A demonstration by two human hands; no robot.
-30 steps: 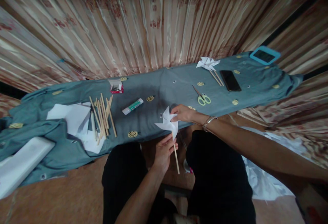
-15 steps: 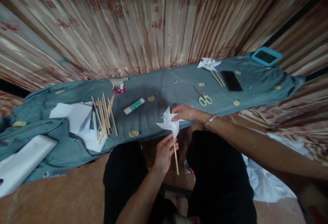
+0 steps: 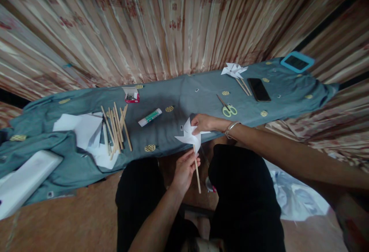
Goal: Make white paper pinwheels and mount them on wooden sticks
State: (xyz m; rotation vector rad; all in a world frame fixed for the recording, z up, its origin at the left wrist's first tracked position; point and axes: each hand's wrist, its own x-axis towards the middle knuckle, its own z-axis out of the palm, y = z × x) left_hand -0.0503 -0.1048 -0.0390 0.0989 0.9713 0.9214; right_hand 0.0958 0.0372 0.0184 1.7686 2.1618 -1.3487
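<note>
A white paper pinwheel (image 3: 188,137) is held over the near edge of the cloth, its blades spread. Below it runs a thin wooden stick (image 3: 198,179), slanting down over the gap between my knees. My left hand (image 3: 183,168) is closed around this stick just under the paper. From the right, my right hand (image 3: 204,123) pinches the pinwheel's paper near its middle, with the fingertips partly covering a blade. Whether a pin sits at the centre cannot be made out.
On the grey-green cloth (image 3: 184,98) lie a glue stick (image 3: 150,117), wooden sticks (image 3: 117,127), paper sheets (image 3: 83,127) and a red box of small metal pieces (image 3: 132,97). Rightward are scissors (image 3: 229,110), finished-looking pinwheels (image 3: 234,70), a phone (image 3: 259,89) and a blue-framed device (image 3: 296,62).
The pinwheel has turned slightly in my hands, and more of the stick's upper end shows against the paper. Both hands keep their hold. The whole view has shifted a little.
</note>
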